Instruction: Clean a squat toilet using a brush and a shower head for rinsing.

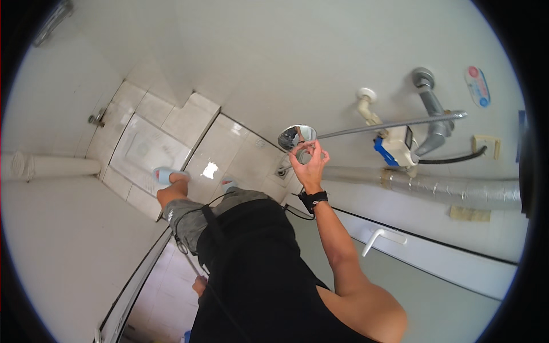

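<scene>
My right hand, with a black band on its wrist, is raised in front of me. Its thumb and forefinger curl together into a ring and the other fingers bend. What they pinch, if anything, I cannot make out. Just beyond the fingertips is a round, shiny metal piece that mirrors the hand; contact is unclear. A slim metal bar runs from it toward the wall pipes. Low at my left side, my left hand closes around a thin grey stick, mostly hidden by my body.
On the right wall are a metal pipe fitting, a white and blue valve box and a foil-wrapped pipe. A white door handle sits below. A squat toilet lies left, beside a raised tiled step. The floor looks wet.
</scene>
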The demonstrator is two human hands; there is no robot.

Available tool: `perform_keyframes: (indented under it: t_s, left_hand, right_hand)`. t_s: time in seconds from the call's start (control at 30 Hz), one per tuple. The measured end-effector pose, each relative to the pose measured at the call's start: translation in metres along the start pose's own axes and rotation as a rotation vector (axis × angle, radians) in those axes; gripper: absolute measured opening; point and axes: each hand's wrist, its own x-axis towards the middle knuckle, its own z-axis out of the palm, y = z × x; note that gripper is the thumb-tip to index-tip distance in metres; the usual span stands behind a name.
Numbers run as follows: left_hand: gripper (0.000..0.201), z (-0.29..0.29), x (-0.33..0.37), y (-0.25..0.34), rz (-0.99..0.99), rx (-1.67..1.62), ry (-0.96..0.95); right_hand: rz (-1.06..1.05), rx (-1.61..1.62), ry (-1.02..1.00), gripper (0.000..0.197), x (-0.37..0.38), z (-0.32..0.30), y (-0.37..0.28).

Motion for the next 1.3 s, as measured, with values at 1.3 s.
perform_keyframes:
  t_s: [1.3]
  left_hand:
    - [0.015, -0.233, 0.053, 0.115, -0.566, -1.156, 0.347]
  right_hand:
    - [-0.104, -0.123, 0.32, 0.067, 0.078, -0.248, -0.002]
